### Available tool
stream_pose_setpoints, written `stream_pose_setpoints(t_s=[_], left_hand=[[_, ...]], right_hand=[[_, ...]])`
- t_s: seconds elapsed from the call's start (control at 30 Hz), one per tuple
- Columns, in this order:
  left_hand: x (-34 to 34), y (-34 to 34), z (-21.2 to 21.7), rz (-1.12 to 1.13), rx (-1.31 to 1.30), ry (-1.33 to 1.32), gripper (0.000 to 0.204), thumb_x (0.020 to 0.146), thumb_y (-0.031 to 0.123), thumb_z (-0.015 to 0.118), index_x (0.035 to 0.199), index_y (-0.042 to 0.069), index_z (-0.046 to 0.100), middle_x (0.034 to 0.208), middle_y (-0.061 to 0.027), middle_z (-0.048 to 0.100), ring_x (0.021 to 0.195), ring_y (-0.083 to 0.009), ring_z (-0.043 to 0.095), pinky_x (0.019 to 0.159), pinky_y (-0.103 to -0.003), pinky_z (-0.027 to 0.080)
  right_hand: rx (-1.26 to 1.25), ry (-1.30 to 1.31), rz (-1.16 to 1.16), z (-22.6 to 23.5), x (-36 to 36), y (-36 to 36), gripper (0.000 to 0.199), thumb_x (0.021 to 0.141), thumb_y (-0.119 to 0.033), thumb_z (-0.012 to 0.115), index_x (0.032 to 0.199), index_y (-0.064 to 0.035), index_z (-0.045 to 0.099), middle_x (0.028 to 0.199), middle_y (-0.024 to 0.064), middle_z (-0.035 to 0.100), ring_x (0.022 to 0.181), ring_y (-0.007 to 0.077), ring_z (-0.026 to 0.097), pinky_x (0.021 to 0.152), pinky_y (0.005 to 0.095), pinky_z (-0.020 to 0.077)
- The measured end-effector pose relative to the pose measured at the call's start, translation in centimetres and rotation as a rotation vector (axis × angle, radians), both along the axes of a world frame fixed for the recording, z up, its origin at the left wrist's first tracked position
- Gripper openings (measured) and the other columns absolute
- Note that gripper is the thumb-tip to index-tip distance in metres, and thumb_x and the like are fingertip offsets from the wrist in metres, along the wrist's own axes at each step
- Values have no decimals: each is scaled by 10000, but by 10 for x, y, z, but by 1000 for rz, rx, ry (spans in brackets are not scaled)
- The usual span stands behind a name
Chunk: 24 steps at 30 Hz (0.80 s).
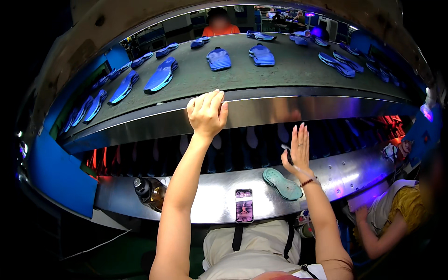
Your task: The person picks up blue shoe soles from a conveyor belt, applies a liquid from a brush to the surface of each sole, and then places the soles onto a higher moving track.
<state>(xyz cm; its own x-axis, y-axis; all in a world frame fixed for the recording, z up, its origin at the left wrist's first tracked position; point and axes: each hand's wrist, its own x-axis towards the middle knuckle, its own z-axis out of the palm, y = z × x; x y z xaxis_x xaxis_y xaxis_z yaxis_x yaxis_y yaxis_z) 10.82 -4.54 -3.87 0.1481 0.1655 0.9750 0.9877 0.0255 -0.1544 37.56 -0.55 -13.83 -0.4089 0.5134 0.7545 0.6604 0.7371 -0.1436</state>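
Note:
My left hand [207, 113] is at the metal rail [261, 108] along the conveyor's near side, its fingers bent together over the top. Lower and to the right, my right hand [299, 148] is raised with its fingers long and close together. A thin pen-like tool [290, 157] with a dark grip and a pale tip is pinched by its thumb; its exact kind is unclear. Beside that wrist, a pale green shoe sole [283, 184] lies on the steel ledge [210, 204]. Blue shoe soles [219, 59] lie spread over the dark conveyor belt [196, 82], apart from both hands.
On the ledge are a phone [244, 206] and a dark-capped bottle [149, 193]. Under the rail, more soles [252, 138] stand on a lower level with red glows at both ends. One person [220, 29] is across the belt; another in yellow [402, 210] sits at right.

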Motion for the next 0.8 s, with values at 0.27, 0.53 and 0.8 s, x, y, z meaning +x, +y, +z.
stream_pose_setpoints(t_s=[0.27,0.53,0.8], left_hand=[[0,0,-1,14,6,12,211,750,269,536,869,117,621,921,10,617,838,-142,545,797,-300,330],[4,-2,1,32,-40,5,215,782,254,515,900,110,622,945,0,619,871,-168,548,818,-303,330],[6,1,0,19,-25,7,222,795,259,498,892,102,620,930,-6,622,864,-173,548,816,-306,330]], right_hand=[[182,-105,-22,-2,-16,43,841,642,-134,521,1339,41,83,1399,247,3,1302,391,-9,1056,471,43],[325,4,-57,-22,-24,67,924,601,-167,553,1369,-60,51,1426,170,-20,1315,356,12,1011,573,27],[510,117,-118,-34,-34,88,926,589,-123,548,1367,-91,48,1427,148,-12,1320,331,20,1006,585,36]])
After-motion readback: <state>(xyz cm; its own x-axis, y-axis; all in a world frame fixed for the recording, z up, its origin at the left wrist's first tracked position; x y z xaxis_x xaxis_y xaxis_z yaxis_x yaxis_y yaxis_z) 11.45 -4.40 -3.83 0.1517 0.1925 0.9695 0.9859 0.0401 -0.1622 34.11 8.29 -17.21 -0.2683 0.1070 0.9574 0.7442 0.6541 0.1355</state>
